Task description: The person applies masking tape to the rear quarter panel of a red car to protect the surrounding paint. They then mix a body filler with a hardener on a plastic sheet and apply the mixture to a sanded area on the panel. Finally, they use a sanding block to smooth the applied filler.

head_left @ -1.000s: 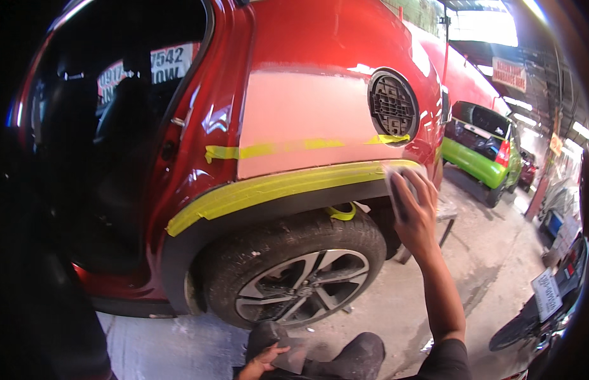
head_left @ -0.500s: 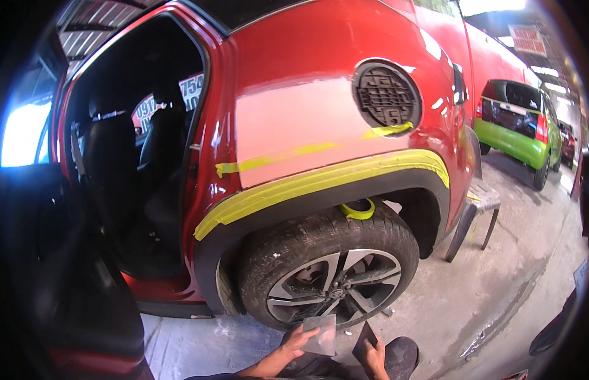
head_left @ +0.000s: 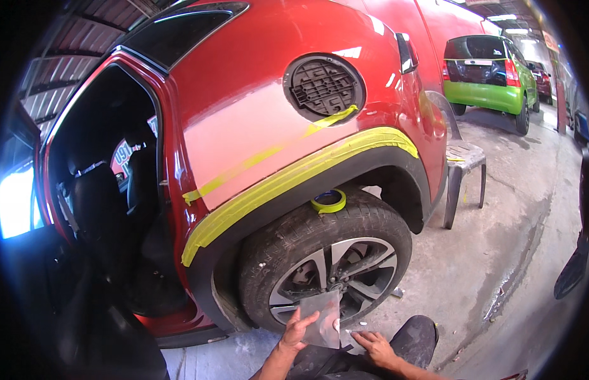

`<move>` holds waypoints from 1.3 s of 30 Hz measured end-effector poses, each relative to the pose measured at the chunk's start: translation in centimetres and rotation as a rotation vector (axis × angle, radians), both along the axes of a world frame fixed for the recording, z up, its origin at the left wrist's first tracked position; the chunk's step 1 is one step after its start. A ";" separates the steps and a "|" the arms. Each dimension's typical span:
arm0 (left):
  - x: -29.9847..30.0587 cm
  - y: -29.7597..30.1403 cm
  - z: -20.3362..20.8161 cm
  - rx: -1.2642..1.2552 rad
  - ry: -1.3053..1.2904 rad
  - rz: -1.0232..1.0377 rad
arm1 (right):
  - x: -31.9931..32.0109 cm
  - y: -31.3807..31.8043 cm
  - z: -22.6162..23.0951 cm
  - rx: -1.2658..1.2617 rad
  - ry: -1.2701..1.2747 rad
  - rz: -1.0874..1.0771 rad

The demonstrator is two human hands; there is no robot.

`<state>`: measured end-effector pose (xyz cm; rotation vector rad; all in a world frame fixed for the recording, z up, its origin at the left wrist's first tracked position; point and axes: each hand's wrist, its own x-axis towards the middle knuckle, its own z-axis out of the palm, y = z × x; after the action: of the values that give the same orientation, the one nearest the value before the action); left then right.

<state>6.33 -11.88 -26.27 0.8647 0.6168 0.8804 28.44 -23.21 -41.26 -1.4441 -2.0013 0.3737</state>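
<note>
My left hand (head_left: 295, 330) grips a clear, thin rectangular plastic sheet (head_left: 324, 324) by its left side, with the index finger laid over its face. The sheet stands upright in front of the wheel (head_left: 335, 272). To its right, my right hand (head_left: 378, 349) is low over my lap, fingers stretched out and palm down. Whether a dark flat sheet lies under those fingers cannot be made out. Ahead is a red car's rear side panel with a pale pink patch (head_left: 234, 152). Yellow tape (head_left: 294, 163) lines the wheel arch, and a thinner strip crosses the patch.
A roll of yellow tape (head_left: 328, 201) rests on top of the tyre. The car's rear door stands open at left. A grey plastic chair (head_left: 465, 155) stands behind the car, with a green car (head_left: 484, 95) beyond it. My dark-clothed knee (head_left: 416, 339) is at lower right.
My left hand has raised the clear sheet a little. The dark flat sheet my right hand gripped no longer shows plainly, and that hand's fingers have straightened. The view has shifted.
</note>
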 end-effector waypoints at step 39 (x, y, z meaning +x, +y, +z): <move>-2.1 2.3 -4.0 0.361 0.259 0.234 | 1.8 4.8 -17.6 -0.514 1.473 -0.466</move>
<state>4.18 -9.57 -30.28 1.2631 0.8091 1.1224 30.26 -18.44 -58.81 -1.1816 -0.3832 1.3029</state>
